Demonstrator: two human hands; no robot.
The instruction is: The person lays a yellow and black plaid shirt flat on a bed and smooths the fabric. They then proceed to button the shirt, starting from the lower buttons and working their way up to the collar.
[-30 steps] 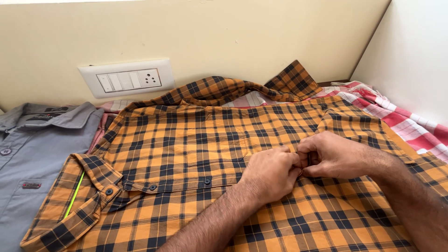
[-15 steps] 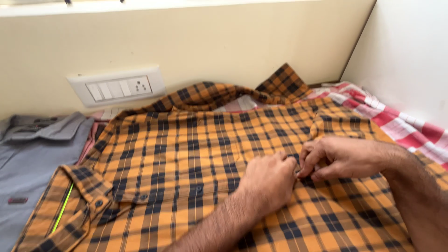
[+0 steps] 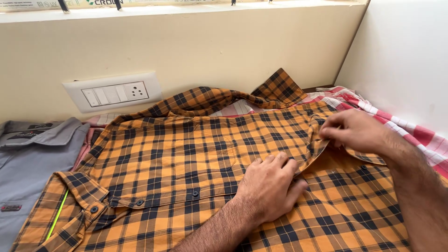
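Across the flat surface below the wall, an orange and dark plaid shirt (image 3: 186, 158) is being spread out front up, its collar (image 3: 280, 86) lying toward the wall and partly standing up. Near the middle of the shirt, the left hand (image 3: 270, 186) is being pressed down on the cloth, palm down with fingers bent, flattening the fabric rather than gripping it. Just to the right, the front edge of the shirt is being pinched between thumb and fingertips of the right hand (image 3: 357, 133), and that edge is being lifted slightly so the inner side of the cloth is being shown beneath it. A buttoned cuff (image 3: 84, 196) is being left folded at the lower left, touching a grey shirt (image 3: 32, 158) laid beside it. Under the plaid shirt, a red and white checked cloth (image 3: 410, 135) is being exposed along the right wall. On the wall behind, a white switch plate (image 3: 114, 93) is being seen.
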